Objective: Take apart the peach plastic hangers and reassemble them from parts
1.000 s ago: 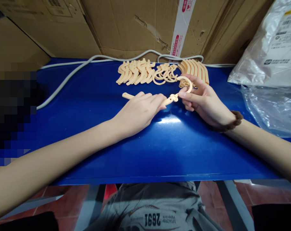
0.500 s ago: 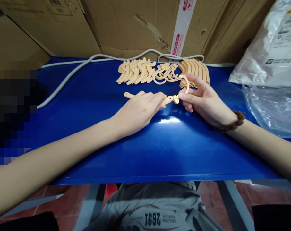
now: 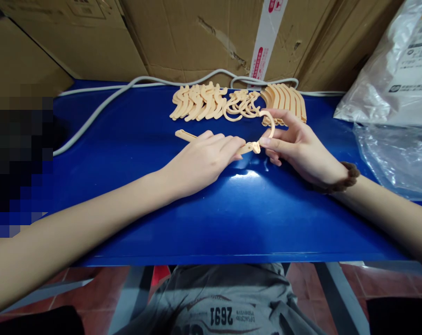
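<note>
My left hand (image 3: 205,163) is closed around a long cream strip (image 3: 185,135), whose two ends stick out on either side of the fingers. Between thumb and fingers, my right hand (image 3: 298,149) pinches a cream hook-shaped piece (image 3: 272,124) that curves upward. The small knobbed base of the hook meets the right end of the strip; whether the two are joined I cannot tell. Behind the hands lie rows of cream parts: wavy pieces (image 3: 198,102), hooks (image 3: 240,103) in the middle and curved strips (image 3: 287,100) on the right, partly behind my right hand.
A grey cable (image 3: 102,104) runs along the back of the blue table (image 3: 211,223). Cardboard boxes (image 3: 183,42) stand behind it. On the right are a white plastic package (image 3: 388,88) and clear plastic film (image 3: 392,158).
The strip's right end has come up against the hook's base, closing a small gap. The strip's left end has shifted slightly left and up. Both hands keep their hold.
</note>
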`<act>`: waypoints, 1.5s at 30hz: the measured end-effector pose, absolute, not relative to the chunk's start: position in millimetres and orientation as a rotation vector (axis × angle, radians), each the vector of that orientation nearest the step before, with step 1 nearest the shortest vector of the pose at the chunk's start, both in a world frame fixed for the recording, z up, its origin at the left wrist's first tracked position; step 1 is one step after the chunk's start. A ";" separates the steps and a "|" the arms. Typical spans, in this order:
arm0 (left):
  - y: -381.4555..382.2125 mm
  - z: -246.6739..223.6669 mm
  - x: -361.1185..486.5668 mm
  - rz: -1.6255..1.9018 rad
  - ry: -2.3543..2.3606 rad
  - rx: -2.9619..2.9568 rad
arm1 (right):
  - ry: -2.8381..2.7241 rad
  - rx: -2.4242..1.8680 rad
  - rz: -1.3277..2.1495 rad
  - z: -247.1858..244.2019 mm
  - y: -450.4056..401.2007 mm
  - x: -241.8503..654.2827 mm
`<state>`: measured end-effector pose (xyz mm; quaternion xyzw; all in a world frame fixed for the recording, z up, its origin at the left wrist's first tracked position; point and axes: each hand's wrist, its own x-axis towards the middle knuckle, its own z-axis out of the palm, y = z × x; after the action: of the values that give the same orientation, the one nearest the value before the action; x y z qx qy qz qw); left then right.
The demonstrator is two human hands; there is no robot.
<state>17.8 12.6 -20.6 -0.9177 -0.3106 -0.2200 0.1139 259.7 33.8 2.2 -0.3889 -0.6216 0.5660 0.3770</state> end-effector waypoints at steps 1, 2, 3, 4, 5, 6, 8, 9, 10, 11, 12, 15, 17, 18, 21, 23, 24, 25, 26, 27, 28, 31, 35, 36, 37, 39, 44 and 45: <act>12.6 -20.4 17.8 -0.631 -0.902 -2.678 | -1.590 -0.998 1.432 1.4 34.4 259.9; 12.5 -20.1 18.0 -0.616 -0.886 -2.667 | -1.592 -1.007 1.415 0.8 34.9 260.1; 12.2 -19.8 18.3 -0.602 -0.859 -2.655 | -1.598 -1.018 1.396 0.4 35.4 260.2; 11.9 -19.4 18.7 -0.590 -0.826 -2.643 | -1.610 -1.030 1.379 0.1 35.7 260.3; 11.6 -19.0 19.2 -0.578 -0.792 -2.633 | -1.623 -1.038 1.366 0.0 35.9 260.4; 11.3 -18.7 19.7 -0.572 -0.763 -2.626 | -1.635 -1.040 1.360 0.0 36.0 260.3; 11.0 -18.5 20.5 -0.575 -0.745 -2.623 | -1.637 -1.031 1.376 0.2 35.9 259.9; 11.0 -18.5 20.8 -0.584 -0.759 -2.632 | -1.620 -1.022 1.386 0.4 35.8 259.6; 11.2 -18.6 21.1 -0.599 -0.786 -2.645 | -1.595 -1.015 1.398 0.6 35.8 259.3; 11.4 -18.6 21.3 -0.618 -0.826 -2.662 | -1.567 -1.010 1.407 0.9 35.8 259.1; 11.6 -18.6 21.4 -0.639 -0.878 -2.681 | -1.540 -1.010 1.416 1.1 36.0 259.0; 11.9 -18.0 21.4 -0.700 -1.014 -2.740 | -1.486 -1.019 1.430 2.2 36.4 258.9; 11.7 -17.3 21.1 -0.704 -1.050 -2.767 | -1.473 -1.031 1.437 3.0 36.4 258.8; 11.6 -17.0 21.0 -0.698 -1.054 -2.772 | -1.470 -1.034 1.444 3.3 36.3 258.7; 11.5 -16.7 20.5 -0.689 -1.055 -2.778 | -1.475 -1.025 1.453 3.3 36.1 258.8; 11.8 -16.8 20.3 -0.706 -1.045 -2.772 | -1.484 -1.020 1.439 2.6 36.5 259.2; 11.9 -16.9 20.2 -0.713 -1.041 -2.768 | -1.489 -1.020 1.428 2.2 36.9 259.5; 12.1 -17.1 20.1 -0.714 -1.036 -2.763 | -1.495 -1.019 1.421 1.9 37.2 259.8; 12.2 -17.2 20.1 -0.712 -1.029 -2.759 | -1.500 -1.017 1.418 1.7 37.5 260.0; 12.2 -17.4 20.2 -0.709 -1.021 -2.755 | -1.502 -1.015 1.418 1.6 37.8 260.1; 12.2 -17.6 20.3 -0.705 -1.014 -2.753 | -1.504 -1.012 1.421 1.6 37.9 260.2; 11.8 -18.1 20.8 -0.689 -1.012 -2.748 | -1.511 -1.009 1.435 2.3 37.6 260.0; 10.3 -17.8 21.3 -0.637 -0.980 -2.774 | -1.576 -0.989 1.444 3.0 36.2 260.1; 9.8 -17.5 21.4 -0.624 -0.955 -2.785 | -1.597 -0.983 1.441 3.0 35.9 260.2; 9.4 -17.1 21.5 -0.615 -0.929 -2.792 | -1.614 -0.981 1.438 3.1 35.7 260.3; 8.5 -16.0 21.7 -0.616 -0.899 -2.792 | -1.629 -0.983 1.432 3.4 35.6 260.5; 8.1 -14.5 21.2 -0.655 -0.956 -2.802 | -1.578 -0.988 1.441 4.7 36.8 260.6; 8.3 -14.5 20.9 -0.673 -0.969 -2.804 | -1.564 -0.988 1.446 4.9 37.0 260.5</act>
<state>20.9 8.3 -14.5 -0.9206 -0.3182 -0.2210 0.0497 260.5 37.0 4.9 -0.3879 -0.6143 0.5682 0.3865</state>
